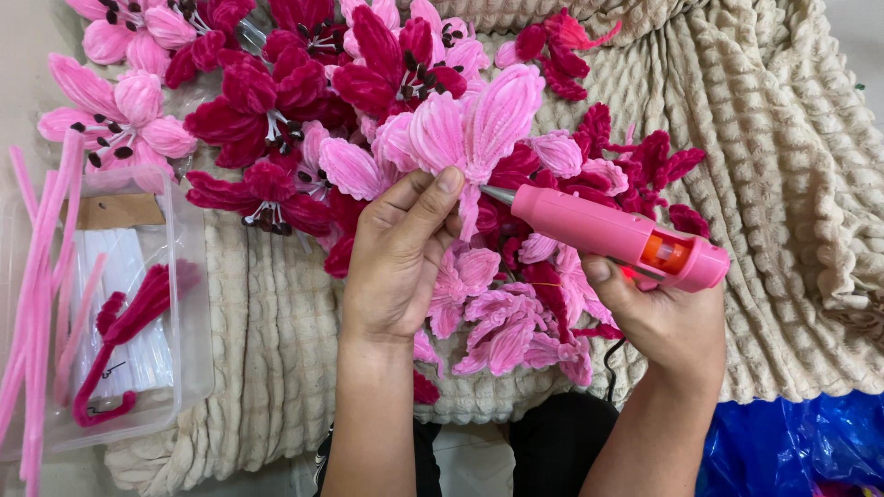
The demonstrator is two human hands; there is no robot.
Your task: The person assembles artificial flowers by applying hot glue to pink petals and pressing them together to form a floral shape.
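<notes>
Cream ribbed blanket point(755, 166) underlies everything. Left hand point(398, 258) pinches a pale pink pipe-cleaner flower point(474, 129) upright; right hand point(668, 317) wraps the pink glue gun point(612, 235) (lying nearly level), nozzle aimed left at the flower's base.

The space between the left hand point(401, 258) and the right hand point(668, 317) is filled by loose light pink and crimson petals point(506, 317), piled touching one another. The way upward is blocked by a dense heap of finished pipe-cleaner flowers point(267, 101), packed edge to edge across the top of the view. The metal tip of the pink glue gun point(612, 235) is set just beside the pink flower point(479, 129) pinched in the left hand. Bare cream blanket point(792, 184) is left open along the right side, and again below the heap at lower left. The far left is taken up by a clear plastic box point(189, 304) and long pink stems point(37, 304) leaning across it.
</notes>
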